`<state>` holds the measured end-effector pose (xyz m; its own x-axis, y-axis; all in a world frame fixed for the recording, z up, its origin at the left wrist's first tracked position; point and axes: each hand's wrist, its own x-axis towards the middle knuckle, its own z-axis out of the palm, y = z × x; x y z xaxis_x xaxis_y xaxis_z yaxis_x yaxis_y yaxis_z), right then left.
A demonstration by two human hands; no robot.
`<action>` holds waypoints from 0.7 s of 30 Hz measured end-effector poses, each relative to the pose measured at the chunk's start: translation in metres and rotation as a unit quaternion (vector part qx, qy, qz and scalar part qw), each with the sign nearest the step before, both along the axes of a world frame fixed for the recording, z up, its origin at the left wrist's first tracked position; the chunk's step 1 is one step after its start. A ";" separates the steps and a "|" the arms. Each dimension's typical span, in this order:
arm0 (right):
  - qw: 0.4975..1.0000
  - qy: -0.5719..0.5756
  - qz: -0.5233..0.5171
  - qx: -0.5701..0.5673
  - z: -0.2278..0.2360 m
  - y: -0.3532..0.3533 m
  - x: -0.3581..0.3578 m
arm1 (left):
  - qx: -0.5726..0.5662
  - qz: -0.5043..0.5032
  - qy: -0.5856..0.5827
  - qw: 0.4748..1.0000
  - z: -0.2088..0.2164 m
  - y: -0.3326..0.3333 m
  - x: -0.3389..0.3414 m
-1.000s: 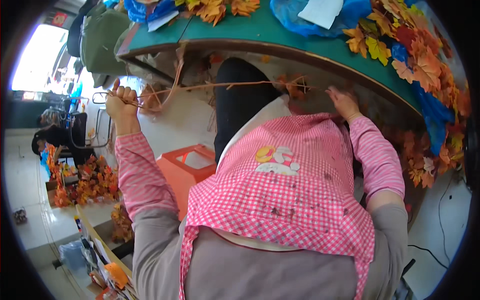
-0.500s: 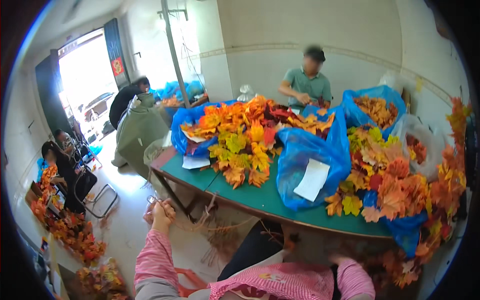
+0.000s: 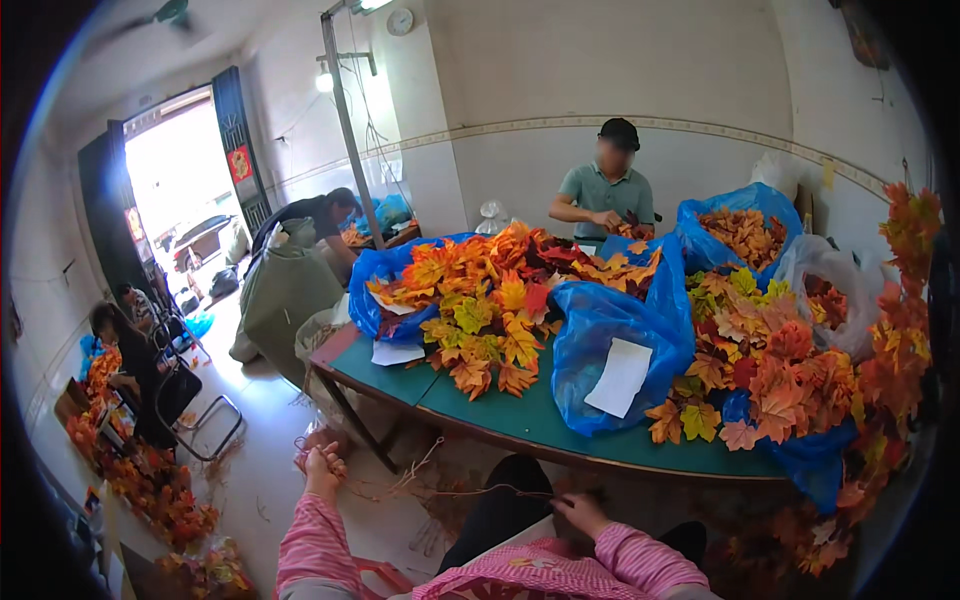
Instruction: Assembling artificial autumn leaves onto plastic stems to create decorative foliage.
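A thin brown vine (image 3: 470,491), with a bare branching part, stretches across my lap below the table edge. My left hand (image 3: 323,470) is closed around its left end, low and to the left of the table. Some reddish loops show above the left fingers, too small to make out. At the other end my right hand (image 3: 580,513) pinches the vine in front of my pink checked apron (image 3: 520,567). Artificial autumn leaves (image 3: 490,300) in orange, yellow and red are heaped on the green table (image 3: 480,405) beyond both hands.
Blue plastic bags (image 3: 570,385) stand on the table, one with a white paper (image 3: 619,378) on it. A leaf garland (image 3: 890,400) hangs at the right. A co-worker (image 3: 608,190) sits across the table; others are at the left, near a folding chair (image 3: 205,415) and leaf piles (image 3: 150,490).
My right hand has come up and inward from the lower right and now grips the vine. The vine is drawn straighter between my hands. The view has tilted up slightly.
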<state>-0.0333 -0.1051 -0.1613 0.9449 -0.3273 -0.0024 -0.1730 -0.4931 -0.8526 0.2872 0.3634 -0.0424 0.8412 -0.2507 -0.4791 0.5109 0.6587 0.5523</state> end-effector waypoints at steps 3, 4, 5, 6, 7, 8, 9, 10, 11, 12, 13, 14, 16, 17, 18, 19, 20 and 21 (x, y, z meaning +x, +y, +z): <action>0.992 0.012 -0.070 0.107 -0.010 -0.024 -0.007 | 0.049 0.030 0.025 0.998 -0.002 -0.018 -0.016; 0.979 0.058 -0.091 0.172 0.015 -0.024 -0.012 | 0.068 0.025 0.025 0.997 -0.007 -0.015 -0.021; 0.980 -0.045 -0.087 0.171 -0.002 -0.037 -0.020 | 0.060 0.029 0.028 0.997 -0.015 -0.014 -0.020; 0.956 -0.058 -0.136 0.254 -0.025 -0.050 -0.016 | 0.048 0.020 0.029 0.998 -0.022 -0.016 -0.019; 0.921 -0.070 -0.184 0.335 -0.048 -0.057 -0.014 | 0.038 0.012 0.030 0.999 -0.027 -0.020 -0.021; 0.893 0.014 -0.263 0.366 -0.038 -0.052 -0.018 | 0.086 0.042 0.038 0.995 -0.023 -0.034 -0.032; 0.891 0.062 -0.290 0.343 -0.080 -0.076 -0.021 | 0.101 0.030 0.031 0.994 -0.013 -0.052 -0.036; 0.886 0.117 -0.315 0.319 -0.130 -0.100 -0.025 | 0.118 0.019 0.029 0.992 -0.008 -0.067 -0.038; 0.898 0.116 -0.345 0.249 -0.085 -0.073 -0.022 | 0.151 0.023 0.004 0.988 -0.004 -0.073 -0.048; 0.908 0.176 -0.363 0.112 -0.119 -0.092 -0.031 | 0.183 0.000 -0.019 0.983 0.006 -0.088 -0.049; 0.901 0.200 -0.366 0.120 -0.141 -0.075 -0.053 | 0.182 0.013 -0.004 0.983 0.008 -0.093 -0.038; 0.903 0.179 -0.381 0.093 -0.122 -0.078 -0.029 | 0.156 0.023 -0.204 0.966 -0.024 -0.047 -0.005; 0.886 0.170 -0.430 0.039 -0.148 -0.160 -0.118 | 0.199 0.161 -0.279 0.925 0.037 -0.047 -0.004; 0.894 0.156 -0.419 0.005 -0.149 -0.194 -0.132 | 0.117 0.065 -0.288 0.948 0.024 0.081 0.072; 0.875 0.152 -0.458 -0.031 -0.153 -0.225 -0.162 | 0.189 0.133 -0.246 0.941 0.077 0.028 0.059; 0.870 0.139 -0.468 -0.066 -0.149 -0.254 -0.177 | 0.207 0.103 -0.310 0.922 0.089 0.063 0.073; 0.872 0.122 -0.464 -0.100 -0.148 -0.267 -0.182 | 0.237 0.124 -0.281 0.922 0.104 0.129 0.104; 0.867 0.103 -0.469 -0.134 -0.158 -0.268 -0.193 | 0.261 0.137 -0.258 0.920 0.109 0.160 0.133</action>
